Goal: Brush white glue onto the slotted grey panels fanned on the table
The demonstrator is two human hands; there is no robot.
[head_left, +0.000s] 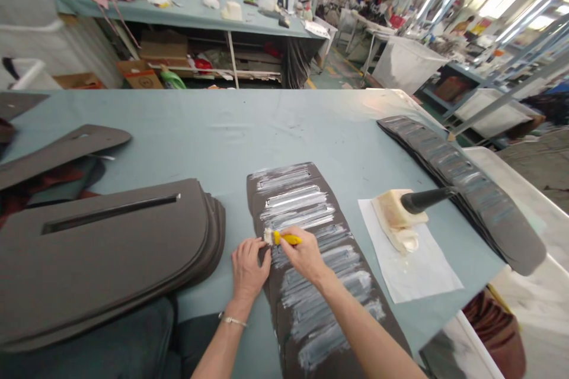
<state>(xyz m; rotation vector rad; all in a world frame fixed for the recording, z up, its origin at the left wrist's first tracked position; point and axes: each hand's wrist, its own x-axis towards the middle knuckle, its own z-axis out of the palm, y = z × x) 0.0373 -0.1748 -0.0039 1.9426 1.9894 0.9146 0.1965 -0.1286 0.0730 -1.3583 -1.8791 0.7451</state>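
My right hand [304, 251] is closed around the yellow handle of a glue brush [288, 239]. The brush's pale bristles touch the left edge of a long dark grey panel [284, 299], which bears shiny streaks of whitish glue across its width. Beside that edge, my left hand [249, 266] rests with thumb and fingers apart, the fingertips against the panel. To the right, a cream glue container [391, 219] with a black tube-like part sits tipped on a white paper sheet [422, 275]. Whitish glue spreads near its mouth.
Left of my hands lies a stack of grey slotted panels [128, 237]. More cut pieces [66, 154] lie behind it. Overlapping streaked panels [462, 183] line the table's right edge. Another table [186, 15] stands beyond, with boxes beneath.
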